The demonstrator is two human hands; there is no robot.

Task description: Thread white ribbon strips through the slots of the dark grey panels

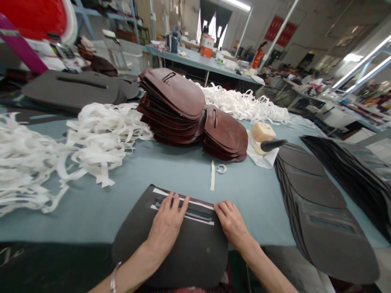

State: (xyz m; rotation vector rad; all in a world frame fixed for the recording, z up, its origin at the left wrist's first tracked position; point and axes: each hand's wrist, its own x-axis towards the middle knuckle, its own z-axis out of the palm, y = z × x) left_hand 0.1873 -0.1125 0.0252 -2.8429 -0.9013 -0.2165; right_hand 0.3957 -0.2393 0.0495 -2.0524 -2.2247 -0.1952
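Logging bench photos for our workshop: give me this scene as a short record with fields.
left hand: resting on dark slotted panel
right hand: resting on same panel, by slot's end
on panel: white strips along slot
ahead: stacked brown panels, loose white strips
right: stacked dark panels

The dark grey foam panel (195, 260) at the front shows a matt, finely grained surface. The stacked oxblood panels (174, 95) are smooth, semi-gloss leather or leatherette. The loose white strips (100, 138) look like thin, matt paper or film. The table cover (152, 179) is matt blue-grey cloth. The black tool handle (273, 144) is glossy, probably plastic.
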